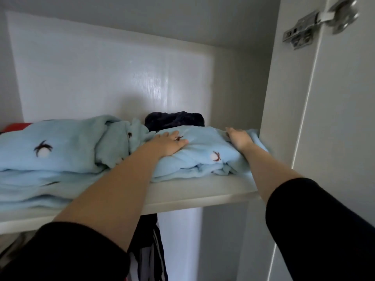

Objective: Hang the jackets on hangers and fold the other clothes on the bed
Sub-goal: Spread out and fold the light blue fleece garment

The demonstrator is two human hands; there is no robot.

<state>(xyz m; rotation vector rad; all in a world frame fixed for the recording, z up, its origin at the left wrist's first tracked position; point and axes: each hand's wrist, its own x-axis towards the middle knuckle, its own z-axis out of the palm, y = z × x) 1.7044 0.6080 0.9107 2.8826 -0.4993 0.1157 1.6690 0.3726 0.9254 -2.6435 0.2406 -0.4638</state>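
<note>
My black sleeves [71, 254] are closest, both forearms bare and reaching up into the wardrobe. Under the shelf [203, 191], hanging clothes [146, 250] show dark and striped. Right at the shelf's front edge sits the folded blue fleece [203, 157], at the right end, up against the wardrobe's side wall. My left hand [169, 145] lies flat on its top left part, fingers spread and pressing into the pile. My right hand [238, 138] rests on its right end, fingers stretched forward, not pinching anything. Just beside it, filling the left side of the shelf, there's a bigger blue stack [50, 155] of the same fleece, touching it. Behind the folded piece, toward the back edge, a dark garment [174, 118]. In the far left corner, a bit of red cloth [17, 126]. Up top right, a metal hinge [316, 23].
</note>
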